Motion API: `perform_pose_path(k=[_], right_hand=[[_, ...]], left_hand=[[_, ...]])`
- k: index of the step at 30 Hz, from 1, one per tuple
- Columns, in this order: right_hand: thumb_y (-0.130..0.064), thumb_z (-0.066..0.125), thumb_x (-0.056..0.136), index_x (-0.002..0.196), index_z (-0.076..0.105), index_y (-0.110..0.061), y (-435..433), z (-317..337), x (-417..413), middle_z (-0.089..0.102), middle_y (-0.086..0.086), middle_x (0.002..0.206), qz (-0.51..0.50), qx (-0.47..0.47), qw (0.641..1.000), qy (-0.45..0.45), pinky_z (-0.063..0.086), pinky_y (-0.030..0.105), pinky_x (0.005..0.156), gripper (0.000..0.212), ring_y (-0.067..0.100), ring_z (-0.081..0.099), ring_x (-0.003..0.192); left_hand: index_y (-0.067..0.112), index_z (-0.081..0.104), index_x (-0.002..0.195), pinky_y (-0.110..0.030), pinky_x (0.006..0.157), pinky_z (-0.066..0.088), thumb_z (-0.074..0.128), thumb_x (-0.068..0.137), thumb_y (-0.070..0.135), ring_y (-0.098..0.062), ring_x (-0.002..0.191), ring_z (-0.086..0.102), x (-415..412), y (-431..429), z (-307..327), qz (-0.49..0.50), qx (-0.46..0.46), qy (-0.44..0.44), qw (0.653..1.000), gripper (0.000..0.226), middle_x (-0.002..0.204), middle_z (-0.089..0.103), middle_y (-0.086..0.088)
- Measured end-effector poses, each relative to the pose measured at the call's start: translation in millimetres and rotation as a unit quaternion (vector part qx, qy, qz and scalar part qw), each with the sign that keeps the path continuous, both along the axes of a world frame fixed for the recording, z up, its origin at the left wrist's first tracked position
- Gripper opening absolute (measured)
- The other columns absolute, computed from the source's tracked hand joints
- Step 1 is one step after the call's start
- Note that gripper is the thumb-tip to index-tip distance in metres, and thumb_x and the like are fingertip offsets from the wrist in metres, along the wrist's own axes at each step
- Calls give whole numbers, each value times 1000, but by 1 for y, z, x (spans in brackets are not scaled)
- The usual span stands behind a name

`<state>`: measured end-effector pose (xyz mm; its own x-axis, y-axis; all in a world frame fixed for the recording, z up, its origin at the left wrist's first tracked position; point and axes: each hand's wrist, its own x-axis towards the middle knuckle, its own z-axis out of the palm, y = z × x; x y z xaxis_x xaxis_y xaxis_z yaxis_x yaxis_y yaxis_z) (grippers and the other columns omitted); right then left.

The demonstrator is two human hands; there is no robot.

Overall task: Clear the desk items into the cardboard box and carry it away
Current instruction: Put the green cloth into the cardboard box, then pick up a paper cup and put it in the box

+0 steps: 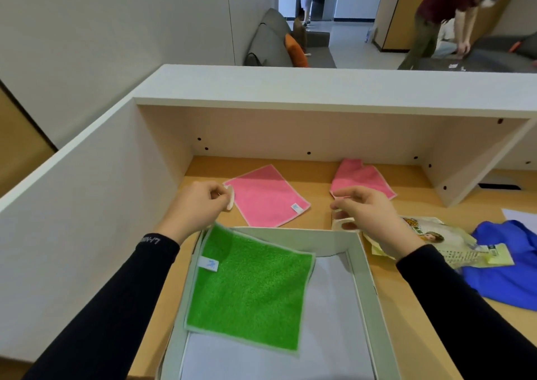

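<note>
A pale cardboard box (365,266) stands open on the wooden desk (412,185) right in front of me. A green cloth (250,289) lies inside, its upper corner draped over the box's left wall. My left hand (197,205) hovers past the box's far left corner, pinching a small white disc (230,198). My right hand (369,217) is curled over the far right corner, above a cream ring-shaped item (343,223); whether it grips that item is hidden. Two pink cloths lie beyond, one flat (267,195), one folded (361,177).
To the right of the box lie a printed plastic packet (447,243) and a blue cloth (505,281). A white partition (87,205) walls the desk on the left, and a white shelf (319,86) hangs over the back. A person bends down in the room beyond.
</note>
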<state>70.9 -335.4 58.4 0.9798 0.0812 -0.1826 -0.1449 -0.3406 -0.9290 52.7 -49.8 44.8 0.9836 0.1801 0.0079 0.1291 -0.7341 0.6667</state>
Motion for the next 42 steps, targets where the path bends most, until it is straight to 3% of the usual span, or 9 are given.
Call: perform_pose_path(k=[8, 12, 15, 19, 23, 29, 33, 37, 42], right_hand=[[-6, 54, 88, 107, 61, -5, 64, -2, 34, 65, 11, 90, 70, -10, 997, 8, 50, 27, 58, 21, 15, 61, 69], [-9, 53, 90, 116, 58, -5, 114, -16, 58, 63, 10, 97, 119, -28, 991, 47, 52, 26, 59, 27, 18, 61, 77], [-17, 48, 95, 125, 54, -7, 147, -33, 74, 63, 12, 114, 142, -43, 985, 86, 55, 36, 79, 33, 27, 63, 100], [-24, 41, 97, 141, 38, -11, 178, -61, 96, 43, 10, 145, 162, -33, 976, 145, 40, 42, 107, 46, 26, 46, 128], [-24, 36, 98, 147, 26, -10, 195, -83, 111, 29, 9, 155, 146, 21, 970, 191, 28, 43, 114, 52, 26, 33, 139], [-40, 39, 93, 134, 47, -20, 209, -103, 112, 59, 2, 120, 140, 97, 953, 249, 44, 35, 82, 46, 17, 56, 101], [-23, 42, 94, 117, 56, -9, 193, -65, 111, 64, 15, 110, 91, 68, 984, 135, 51, 30, 59, 30, 22, 62, 81], [-17, 47, 92, 103, 61, -8, 152, -10, 95, 66, 7, 86, 99, 28, 991, 89, 47, 24, 42, 20, 14, 62, 60], [-10, 53, 90, 103, 61, 0, 98, 20, 42, 64, 11, 78, 122, 34, 981, 150, 51, 25, 40, 18, 13, 61, 47]], left_hand=[[5, 67, 86, -34, 64, 50, 52, 87, 15, -21, 68, 58, 44, 36, -23, 103, -127, 37, 986, 18, 86, 68, -10], [10, 61, 97, -31, 67, 47, 54, 91, 19, -20, 80, 54, 63, 52, -42, 145, -205, 83, 964, 13, 98, 59, -10], [9, 56, 116, -32, 80, 42, 52, 94, 31, -18, 86, 52, 79, 59, -58, 151, -262, 114, 946, 31, 108, 55, -7], [12, 31, 146, -31, 97, 31, 46, 95, 44, -23, 127, 42, 98, 71, -82, 144, -311, 134, 930, 63, 146, 40, -8], [20, 16, 152, -37, 111, 22, 41, 94, 51, -22, 143, 25, 104, 76, -98, 134, -362, 157, 909, 70, 157, 24, -2], [13, 62, 121, -29, 74, 44, 51, 91, 44, -19, 99, 64, 99, 70, -104, 116, -357, 159, 913, 45, 111, 71, -4], [13, 64, 110, -30, 64, 46, 47, 94, 38, -18, 74, 62, 92, 57, -72, 118, -276, 70, 951, 34, 89, 68, -4], [12, 63, 80, -26, 47, 39, 44, 97, 34, -12, 43, 48, 77, 37, -20, 93, -278, 16, 956, 34, 58, 57, 2], [9, 61, 80, -23, 35, 40, 50, 95, 25, -13, 33, 48, 35, 6, 12, -10, -301, 108, 947, 24, 47, 57, 0]])
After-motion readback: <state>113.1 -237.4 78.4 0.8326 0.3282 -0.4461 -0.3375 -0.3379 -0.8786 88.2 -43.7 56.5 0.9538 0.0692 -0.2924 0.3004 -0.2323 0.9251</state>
